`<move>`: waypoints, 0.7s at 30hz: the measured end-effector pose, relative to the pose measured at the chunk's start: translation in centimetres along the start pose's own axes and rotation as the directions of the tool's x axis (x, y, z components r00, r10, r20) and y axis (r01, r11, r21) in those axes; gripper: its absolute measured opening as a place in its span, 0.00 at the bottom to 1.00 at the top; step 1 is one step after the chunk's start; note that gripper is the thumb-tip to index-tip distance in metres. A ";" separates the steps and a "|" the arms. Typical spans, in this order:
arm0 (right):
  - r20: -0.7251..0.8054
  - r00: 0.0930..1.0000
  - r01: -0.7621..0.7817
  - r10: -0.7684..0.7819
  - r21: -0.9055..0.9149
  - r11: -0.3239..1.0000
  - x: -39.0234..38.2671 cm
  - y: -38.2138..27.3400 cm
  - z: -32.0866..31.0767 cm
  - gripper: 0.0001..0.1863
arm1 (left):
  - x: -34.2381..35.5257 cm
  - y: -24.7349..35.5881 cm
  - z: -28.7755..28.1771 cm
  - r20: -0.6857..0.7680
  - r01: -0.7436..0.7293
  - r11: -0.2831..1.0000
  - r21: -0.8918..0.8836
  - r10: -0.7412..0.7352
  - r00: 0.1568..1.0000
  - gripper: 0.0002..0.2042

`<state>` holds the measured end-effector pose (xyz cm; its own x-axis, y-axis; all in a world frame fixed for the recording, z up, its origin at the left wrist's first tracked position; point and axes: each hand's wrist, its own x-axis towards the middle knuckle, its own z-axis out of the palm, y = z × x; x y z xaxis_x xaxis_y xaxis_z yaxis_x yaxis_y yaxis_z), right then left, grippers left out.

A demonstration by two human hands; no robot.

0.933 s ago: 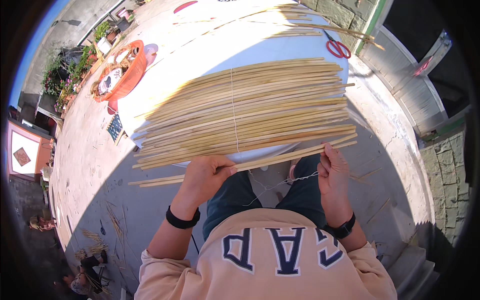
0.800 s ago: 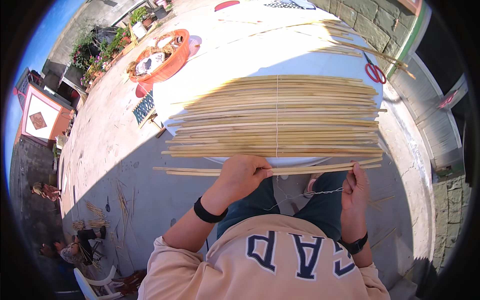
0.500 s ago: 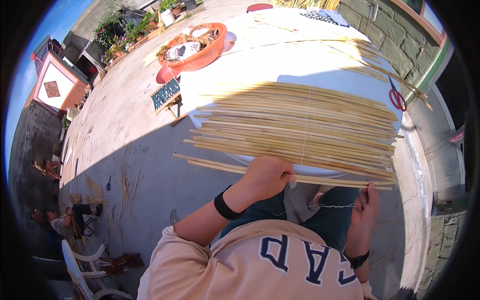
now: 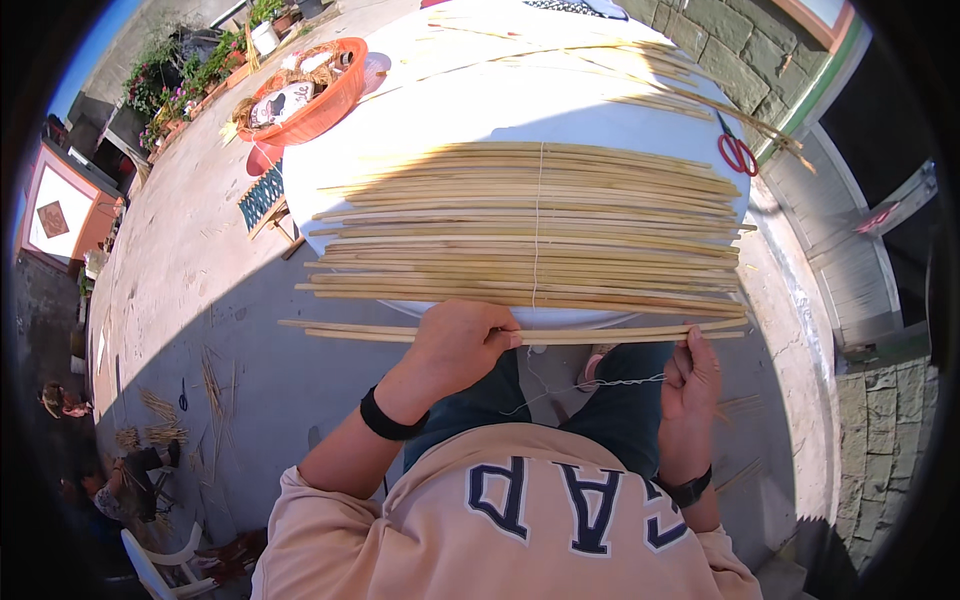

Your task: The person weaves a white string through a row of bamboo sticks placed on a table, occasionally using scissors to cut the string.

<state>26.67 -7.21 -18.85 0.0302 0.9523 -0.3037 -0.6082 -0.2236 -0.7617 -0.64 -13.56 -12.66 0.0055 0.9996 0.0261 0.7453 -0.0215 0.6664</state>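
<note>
My left hand (image 4: 455,345) is closed on two long pale reed sticks (image 4: 600,334) just in front of the round white table's near edge. My right hand (image 4: 692,368) grips their right end, its fingers curled, with twisted white string (image 4: 625,381) running to it and dangling over my legs. On the table (image 4: 480,90) lies a broad row of parallel straw-coloured sticks (image 4: 430,245), crossed near the middle by a thin white thread (image 4: 538,240). Red-handled scissors (image 4: 738,152) rest at the table's right edge, beside more loose sticks (image 4: 660,100).
An orange basin (image 4: 320,105) with bundled items stands at upper left, near a small woven stool (image 4: 262,198). Co-workers (image 4: 140,485) are at lower left among scattered sticks and a white chair (image 4: 150,560). A stone wall (image 4: 700,30) and doorway border the right.
The view has swung and shifted, moving the table about in the picture. Both my hands keep their hold on the two sticks, with little visible movement relative to the table.
</note>
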 end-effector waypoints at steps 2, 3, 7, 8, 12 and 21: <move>-0.017 1.000 0.004 -0.004 0.001 1.000 -0.1 -0.1 0.2 0.06 | 0.1 0.2 -0.1 0.018 0.000 1.000 -0.017 0.000 1.000 0.06; -0.013 1.000 0.004 -0.004 0.002 1.000 -0.2 -0.2 0.2 0.06 | 0.1 0.1 -0.1 0.022 0.013 1.000 -0.024 -0.012 1.000 0.06; -0.041 0.999 0.014 -0.013 0.011 1.000 -0.4 -0.3 0.6 0.07 | 0.1 -0.2 0.4 0.014 -0.020 0.997 -0.075 0.021 1.000 0.06; -0.045 0.999 0.015 -0.014 0.011 1.000 -0.5 -0.4 0.6 0.07 | 0.1 -0.1 0.3 0.011 -0.022 0.997 -0.075 0.023 1.000 0.06; -0.031 0.999 0.012 -0.011 0.023 1.000 -0.7 -0.6 0.6 0.08 | 0.1 0.3 0.3 0.037 -0.026 0.995 -0.097 0.029 0.999 0.06; -0.018 1.000 0.025 -0.025 0.024 0.999 -0.5 -0.5 0.4 0.08 | 0.1 0.4 0.5 0.086 0.020 0.996 -0.088 -0.013 0.996 0.06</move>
<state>26.60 -7.54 -18.09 0.0591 0.9537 -0.2949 -0.6265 -0.1945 -0.7548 0.00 -13.46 -12.76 0.0531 0.9975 -0.0462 0.6835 -0.0025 0.7300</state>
